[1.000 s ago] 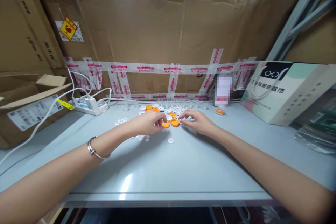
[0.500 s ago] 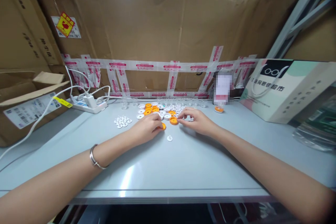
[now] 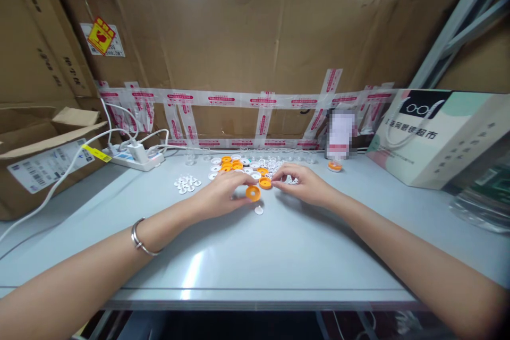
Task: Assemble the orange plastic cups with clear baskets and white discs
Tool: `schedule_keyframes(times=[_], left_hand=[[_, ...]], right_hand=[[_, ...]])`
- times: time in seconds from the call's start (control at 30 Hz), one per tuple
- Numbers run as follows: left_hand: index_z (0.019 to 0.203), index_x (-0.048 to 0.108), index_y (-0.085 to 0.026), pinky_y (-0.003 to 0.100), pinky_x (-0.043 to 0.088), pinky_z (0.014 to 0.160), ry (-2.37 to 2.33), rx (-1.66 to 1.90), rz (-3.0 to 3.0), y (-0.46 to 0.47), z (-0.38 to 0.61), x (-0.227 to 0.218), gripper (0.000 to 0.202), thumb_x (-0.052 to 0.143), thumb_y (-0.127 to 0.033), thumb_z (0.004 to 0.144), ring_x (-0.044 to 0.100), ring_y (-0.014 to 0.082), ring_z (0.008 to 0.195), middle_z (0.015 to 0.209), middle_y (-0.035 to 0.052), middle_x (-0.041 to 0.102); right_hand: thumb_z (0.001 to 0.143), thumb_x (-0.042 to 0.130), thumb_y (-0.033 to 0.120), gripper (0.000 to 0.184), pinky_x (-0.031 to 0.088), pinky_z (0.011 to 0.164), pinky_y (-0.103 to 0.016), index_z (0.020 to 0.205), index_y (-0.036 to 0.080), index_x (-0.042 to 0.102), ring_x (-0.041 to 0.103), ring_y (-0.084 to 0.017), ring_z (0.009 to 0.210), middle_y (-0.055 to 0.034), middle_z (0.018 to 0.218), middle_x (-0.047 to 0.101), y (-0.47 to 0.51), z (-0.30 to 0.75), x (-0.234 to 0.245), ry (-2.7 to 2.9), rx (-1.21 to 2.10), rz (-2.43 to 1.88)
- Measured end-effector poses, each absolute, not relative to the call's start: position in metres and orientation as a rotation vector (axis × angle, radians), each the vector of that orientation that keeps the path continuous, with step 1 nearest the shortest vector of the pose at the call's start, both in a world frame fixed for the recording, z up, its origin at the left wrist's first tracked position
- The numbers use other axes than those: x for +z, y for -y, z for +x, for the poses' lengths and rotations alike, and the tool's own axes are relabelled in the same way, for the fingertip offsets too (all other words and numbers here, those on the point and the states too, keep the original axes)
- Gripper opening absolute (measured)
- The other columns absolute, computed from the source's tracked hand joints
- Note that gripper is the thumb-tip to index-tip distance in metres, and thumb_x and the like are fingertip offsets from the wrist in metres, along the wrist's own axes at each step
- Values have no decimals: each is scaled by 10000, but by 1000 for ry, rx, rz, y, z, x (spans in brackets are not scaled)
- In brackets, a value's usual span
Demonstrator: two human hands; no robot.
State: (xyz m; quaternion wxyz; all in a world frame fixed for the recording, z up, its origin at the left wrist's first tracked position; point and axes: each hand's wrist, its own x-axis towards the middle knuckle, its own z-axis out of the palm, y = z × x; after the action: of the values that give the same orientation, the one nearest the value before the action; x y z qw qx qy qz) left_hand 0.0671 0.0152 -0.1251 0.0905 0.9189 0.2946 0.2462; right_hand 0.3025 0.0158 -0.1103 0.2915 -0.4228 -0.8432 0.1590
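1. Pinching an orange ring (image 3: 249, 194), the left hand (image 3: 223, 189) is exposing more of it than half a second ago.
2. Right hand (image 3: 303, 185) is staying at an orange cap (image 3: 265, 184) just beside; cannot tell whether gripping.
3. White disc (image 3: 258, 211) is lying nearby.

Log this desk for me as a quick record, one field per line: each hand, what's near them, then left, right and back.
Left hand: hand holding a tilted orange ring between thumb and fingers
Right hand: hand, fingertips at the edge of an orange cap
Near hands: single white piece; cluster of small white pieces
Left side: open cardboard box, power strip
Right side: printed carton, clear bottle
Back: tall cardboard panel
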Motion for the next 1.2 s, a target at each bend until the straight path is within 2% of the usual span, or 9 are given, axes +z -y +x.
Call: schedule_keyframes(times=[0.07,0.13,0.3,0.47,0.63,0.73,1.0,1.2], left_hand=[[1152,503,-218,289,397,890,-731,739,2678,-11,68,-123,371,589,-326,807,552,156,1001,1075,38,613],[1184,492,-217,280,406,890,-669,720,2653,-8,69,-121,409,599,-319,803,554,153,998,1074,42,617],[1136,549,-218,296,413,881,-643,642,2638,-9,70,-123,346,592,-319,808,551,163,988,1064,51,617],[1101,581,-204,286,427,833,-660,579,2630,-11,70,-124,328,582,-354,809,556,161,937,1010,58,616],[1066,604,-195,271,421,801,-652,588,2638,-12,73,-126,313,586,-365,804,556,149,880,951,49,620],[1048,614,-186,272,412,805,-653,601,2654,-12,75,-129,310,587,-372,801,553,150,866,931,50,619],[1024,621,-185,277,408,793,-684,560,2683,-13,75,-131,290,572,-369,805,551,156,856,919,50,621],[1064,542,-179,276,414,782,-776,594,2604,-12,76,-132,354,623,-335,757,573,155,851,923,38,638]], right_hand=[[789,548,312,172,436,699,-288,811,185,664,571,-157,757,-42,834,648,-16,304,-110,2250,462,-1138],[790,544,317,182,432,675,-280,821,186,666,569,-155,748,-41,836,652,-18,305,-110,2249,477,-1151],[782,559,321,180,417,655,-263,807,178,667,557,-142,728,-31,808,650,-19,307,-112,2247,502,-1166],[795,534,399,262,410,578,-244,805,164,651,533,-128,639,-20,708,633,-14,307,-111,2310,781,-1215],[752,588,450,323,420,620,-238,880,160,648,538,-125,691,-29,773,632,-13,306,-113,2383,983,-1142],[706,626,499,392,419,622,-245,895,155,644,534,-124,679,-20,746,615,-16,307,-118,2376,1059,-1128],[672,661,496,401,388,567,-228,878,153,628,486,-110,629,3,687,553,-17,303,-125,2365,1045,-1116],[673,672,475,384,379,579,-224,896,169,611,475,-112,653,8,719,520,-11,297,-125,2404,914,-1073]])
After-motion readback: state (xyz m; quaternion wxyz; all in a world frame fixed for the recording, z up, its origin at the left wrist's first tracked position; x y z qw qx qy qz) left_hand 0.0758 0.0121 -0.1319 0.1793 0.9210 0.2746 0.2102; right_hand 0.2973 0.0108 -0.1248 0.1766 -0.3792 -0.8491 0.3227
